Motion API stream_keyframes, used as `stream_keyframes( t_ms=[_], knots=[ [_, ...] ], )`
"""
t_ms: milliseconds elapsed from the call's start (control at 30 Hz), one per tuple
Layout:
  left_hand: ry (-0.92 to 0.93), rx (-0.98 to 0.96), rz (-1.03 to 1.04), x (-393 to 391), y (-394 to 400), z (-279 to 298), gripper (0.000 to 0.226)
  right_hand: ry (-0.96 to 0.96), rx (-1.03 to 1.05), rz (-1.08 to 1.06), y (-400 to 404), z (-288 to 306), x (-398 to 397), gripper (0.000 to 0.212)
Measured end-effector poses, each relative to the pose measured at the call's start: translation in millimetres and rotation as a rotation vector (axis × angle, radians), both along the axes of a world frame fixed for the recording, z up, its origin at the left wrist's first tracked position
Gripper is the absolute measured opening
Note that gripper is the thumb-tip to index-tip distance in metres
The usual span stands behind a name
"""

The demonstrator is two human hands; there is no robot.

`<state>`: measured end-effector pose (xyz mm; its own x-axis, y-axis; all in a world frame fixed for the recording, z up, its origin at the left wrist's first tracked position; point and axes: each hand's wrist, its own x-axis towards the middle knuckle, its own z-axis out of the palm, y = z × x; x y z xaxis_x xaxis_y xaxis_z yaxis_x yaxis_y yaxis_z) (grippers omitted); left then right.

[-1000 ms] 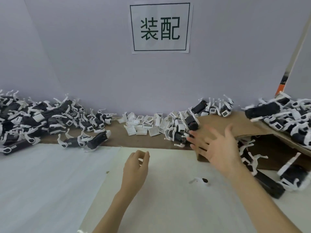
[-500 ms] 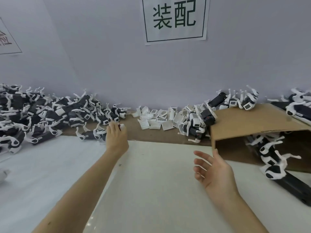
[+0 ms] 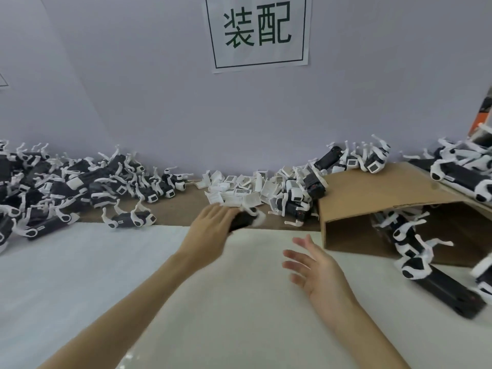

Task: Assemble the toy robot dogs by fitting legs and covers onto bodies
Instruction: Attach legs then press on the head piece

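My left hand (image 3: 210, 229) reaches forward over the table's middle and grips a black toy dog body with white legs (image 3: 246, 218), blurred by motion. My right hand (image 3: 316, 270) hovers open lower right of it, fingers spread, holding nothing. Just behind the held body lies a heap of small white covers (image 3: 239, 189) with barcode labels. One black and white dog (image 3: 130, 218) lies alone to the left at the mat's far edge.
A big pile of black and white dogs (image 3: 53, 185) fills the far left. A tipped cardboard box (image 3: 372, 209) at right holds more dogs (image 3: 410, 243), with others on top (image 3: 463, 171). A white mat (image 3: 213, 302) covers the near table. A sign (image 3: 258, 30) hangs on the wall.
My left hand went from the left dog pile rightward to the middle and now grips a dog body. My right hand stayed open and drifted little. The view shifted slightly.
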<state>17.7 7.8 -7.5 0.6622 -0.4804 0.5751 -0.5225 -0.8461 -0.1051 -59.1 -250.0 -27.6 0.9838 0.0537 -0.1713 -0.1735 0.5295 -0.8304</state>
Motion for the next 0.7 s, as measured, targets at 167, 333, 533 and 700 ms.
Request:
stream_keyframes(
  t_ms=[167,333,533,700],
  knots=[
    [-0.073,-0.090,-0.316,-55,-88,-16,0.039,-0.044,0.028,-0.125,-3,5,-8,0.058],
    [-0.068,-0.205,-0.324,-73,-97,-25,0.053,-0.035,0.065,-0.073,-18,7,-13,0.043],
    [0.819,-1.157,-0.218,-89,-84,-19,0.080,-0.068,0.195,-0.046,-8,8,-13,0.049],
    [0.869,-1.311,-0.250,-81,-85,-21,0.039,-0.113,0.040,-0.002,-6,7,-16,0.047]
  ],
)
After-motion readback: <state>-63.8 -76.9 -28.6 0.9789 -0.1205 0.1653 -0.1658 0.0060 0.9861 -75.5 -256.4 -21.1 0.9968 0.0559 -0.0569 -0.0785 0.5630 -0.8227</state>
